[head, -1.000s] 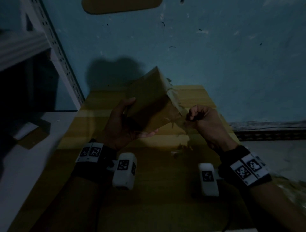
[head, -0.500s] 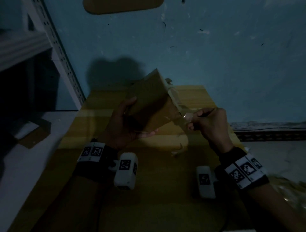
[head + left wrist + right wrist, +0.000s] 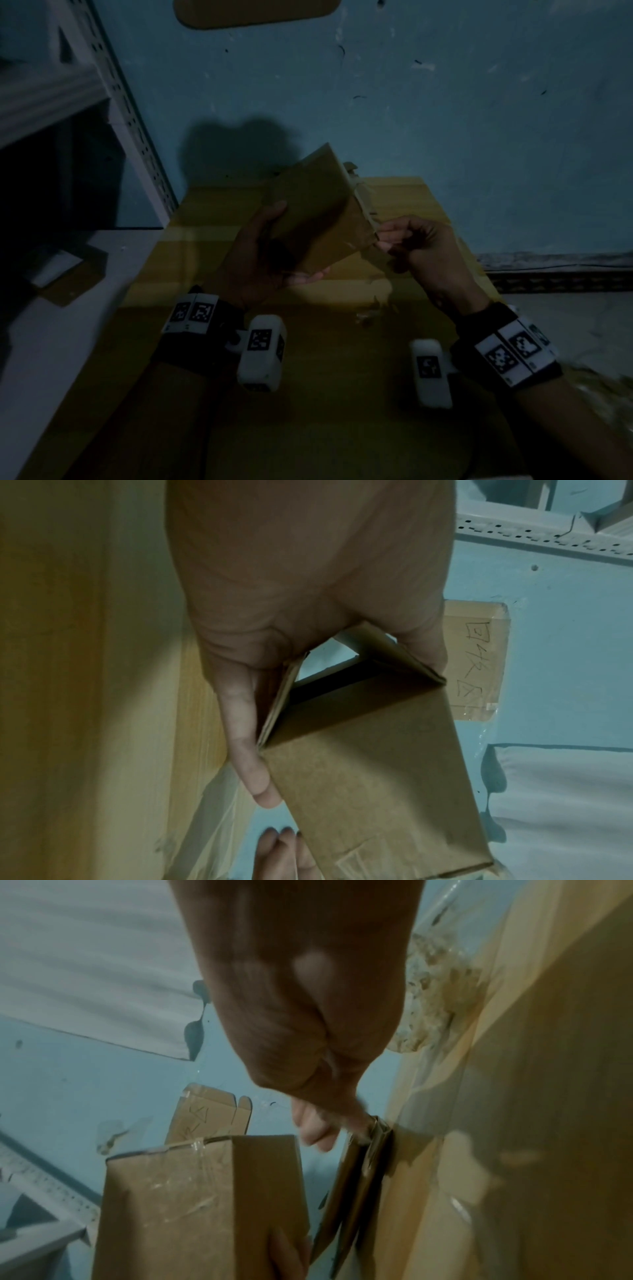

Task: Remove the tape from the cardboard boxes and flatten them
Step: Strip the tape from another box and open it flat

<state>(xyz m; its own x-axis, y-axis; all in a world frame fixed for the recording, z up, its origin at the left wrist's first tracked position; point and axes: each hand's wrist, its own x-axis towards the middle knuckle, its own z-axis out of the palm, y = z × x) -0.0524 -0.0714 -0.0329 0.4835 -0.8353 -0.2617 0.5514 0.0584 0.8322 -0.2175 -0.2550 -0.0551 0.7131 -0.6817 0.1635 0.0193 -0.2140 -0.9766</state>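
A small brown cardboard box is held tilted above the yellow wooden table. My left hand grips its near end, thumb on one face and fingers under the other; in the left wrist view this hand holds the box at an open end. My right hand is at the box's lower right corner, its fingertips pinching clear tape at the flap edges. More clear tape still covers the box's face.
Torn tape scraps lie on the table below my hands. A wad of crumpled tape sits in clear plastic to the right. A metal shelf upright and a flat cardboard piece are at left. The blue wall is close behind.
My right hand pulled a bit of tape away from the box's corner to the right, then came back to the corner's edge. My left hand has kept the box nearly still.
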